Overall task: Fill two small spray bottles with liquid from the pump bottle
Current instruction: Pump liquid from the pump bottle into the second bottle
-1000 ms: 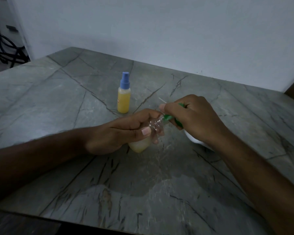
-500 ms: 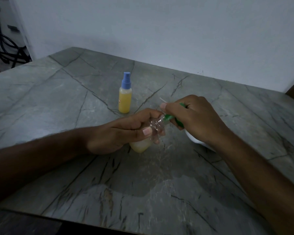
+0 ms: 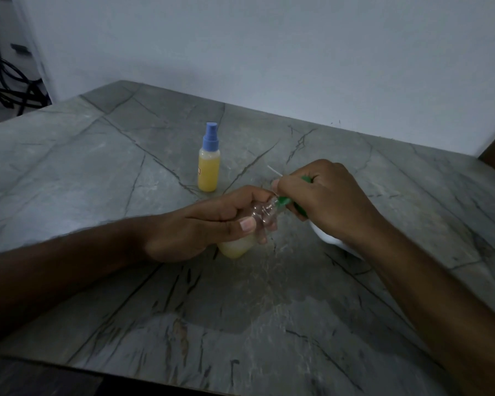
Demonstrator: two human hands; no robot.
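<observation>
the left hand (image 3: 200,227) is gripping a clear bottle (image 3: 240,241) near the table's (image 3: 69,172) middle, tilted, yellow liquid at its base. the right hand (image 3: 323,201) is pinching a green cap (image 3: 283,200) at its neck. a blue-capped bottle (image 3: 209,164) is standing toward the far edge.

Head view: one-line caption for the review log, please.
Left hand grips a clear, part-filled small bottle while right hand holds its green spray top; blue-capped yellow spray bottle stands behind.

Plain room (likely home), grey stone table (image 3: 97,172), white wall (image 3: 269,52)
</observation>
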